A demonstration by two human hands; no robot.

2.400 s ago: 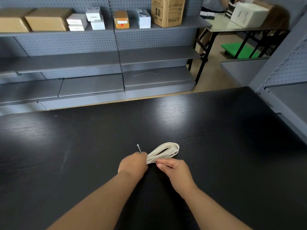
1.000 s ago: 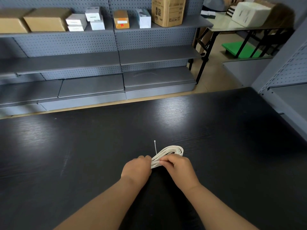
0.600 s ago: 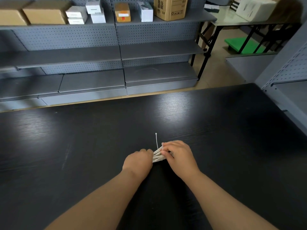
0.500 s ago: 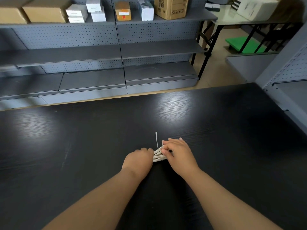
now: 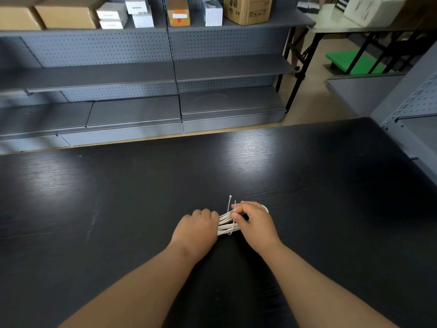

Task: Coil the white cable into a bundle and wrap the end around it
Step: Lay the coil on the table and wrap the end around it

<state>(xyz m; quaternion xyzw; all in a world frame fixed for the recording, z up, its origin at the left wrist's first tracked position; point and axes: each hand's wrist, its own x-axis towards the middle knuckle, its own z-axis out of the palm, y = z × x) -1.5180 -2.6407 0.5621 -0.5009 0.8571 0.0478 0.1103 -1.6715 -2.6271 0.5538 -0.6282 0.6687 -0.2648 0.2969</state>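
The white cable (image 5: pixel 224 224) lies as a flattened bundle of several strands on the black table (image 5: pixel 118 197), between my two hands. My left hand (image 5: pixel 196 229) grips the bundle's left end in a fist. My right hand (image 5: pixel 254 222) covers the right part and pinches a thin white strand that loops down across the bundle. A second thin white tip (image 5: pixel 229 202) stands up just behind the bundle. A sliver of the coil's far loop shows past my right knuckles.
Grey pegboard shelving (image 5: pixel 142 74) stands behind the table's far edge, with cardboard and white boxes (image 5: pixel 179 11) on its top shelf. A folding table (image 5: pixel 354 27) and a green object (image 5: pixel 354 62) are at the back right. Another grey shelf unit (image 5: pixel 416 129) borders the table's right side.
My right hand slid left over the coil's loop, covering it, and pulled a thin strand across the bundle. The upright tip swung from left-leaning to vertical. My left hand kept its grip.
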